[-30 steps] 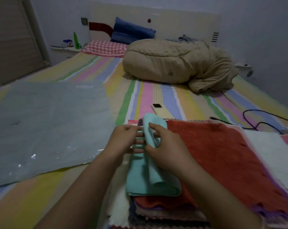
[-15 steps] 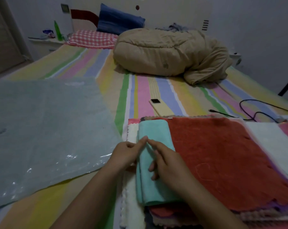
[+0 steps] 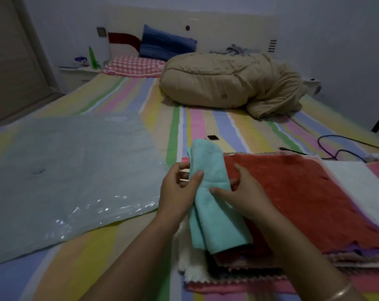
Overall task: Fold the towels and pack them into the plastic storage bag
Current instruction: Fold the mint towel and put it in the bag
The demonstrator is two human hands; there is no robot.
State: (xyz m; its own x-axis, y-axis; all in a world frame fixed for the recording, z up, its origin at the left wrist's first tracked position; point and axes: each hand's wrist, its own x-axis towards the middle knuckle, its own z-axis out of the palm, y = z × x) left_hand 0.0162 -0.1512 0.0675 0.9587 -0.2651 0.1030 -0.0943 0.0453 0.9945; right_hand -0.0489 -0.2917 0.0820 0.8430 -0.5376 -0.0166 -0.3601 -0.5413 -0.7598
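- Your left hand point(image 3: 177, 193) was at the left edge of the folded teal towel point(image 3: 215, 205), its thumb laid across the top face and its fingers point(image 3: 181, 168) curled in behind the edge, so it gripped the cloth.
- Your right hand point(image 3: 248, 192) came in from the other side, thumb pressed on the towel's top and the other fingers point(image 3: 238, 168) bent round its right edge, just above the red towel point(image 3: 303, 192).
- Both forearms reached forward from the bottom of the view, drawing together at the towel.
- The teal towel was a long narrow strip. Its near end rested on the near left corner of the stack of towels point(image 3: 234, 276) on the bed point(image 3: 119, 257), and its far end pointed away from you.
- The plastic storage bag point(image 3: 64, 170) lay flat on the bed to the left of the stack, close to your left hand but apart from it.
- Half a second before, the strip lay flat on the red towel with only your fingertips on it; now you had hold of both edges and its far end stood raised off the stack.
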